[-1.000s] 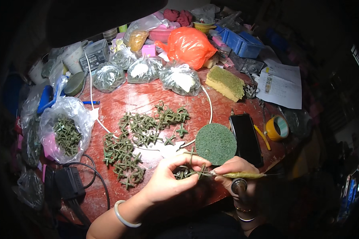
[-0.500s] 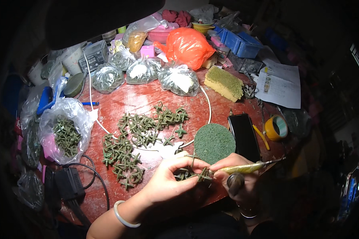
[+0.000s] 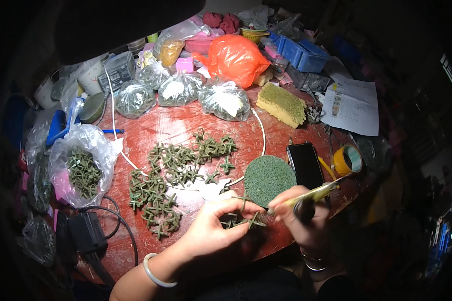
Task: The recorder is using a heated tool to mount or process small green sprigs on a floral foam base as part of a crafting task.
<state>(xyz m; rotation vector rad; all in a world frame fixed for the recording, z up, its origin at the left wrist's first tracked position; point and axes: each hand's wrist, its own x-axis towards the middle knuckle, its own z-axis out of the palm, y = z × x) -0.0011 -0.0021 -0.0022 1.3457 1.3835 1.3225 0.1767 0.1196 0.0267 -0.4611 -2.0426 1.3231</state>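
Note:
My left hand (image 3: 206, 228) is closed, thumb and forefinger pinching a small dark green cross-shaped piece (image 3: 256, 220). More such pieces show partly under its fingers. To its right, my right hand (image 3: 306, 228) is wrapped round a thin tool with a yellow-wrapped handle (image 3: 316, 193). A dark, round-ended handle (image 3: 304, 208) also sticks out of that hand, slightly blurred; I cannot tell whether it is a second tool. Just beyond both hands lies a round, rough green pad (image 3: 270, 180). A heap of green cross-and-ring pieces (image 3: 160, 193) spreads over the table at the left.
A black phone (image 3: 306, 163), a tape roll (image 3: 347, 159) and a yellow sponge (image 3: 281, 106) lie right. Tied clear bags (image 3: 225, 100) and an orange bag (image 3: 238, 60) line the back. An open bag of pieces (image 3: 84, 173) stands left, near a black adapter (image 3: 87, 232) with cables.
My right hand has drawn slightly away from the piece in my left hand, and its tool has tilted, the far end swinging upward. The left hand has hardly moved.

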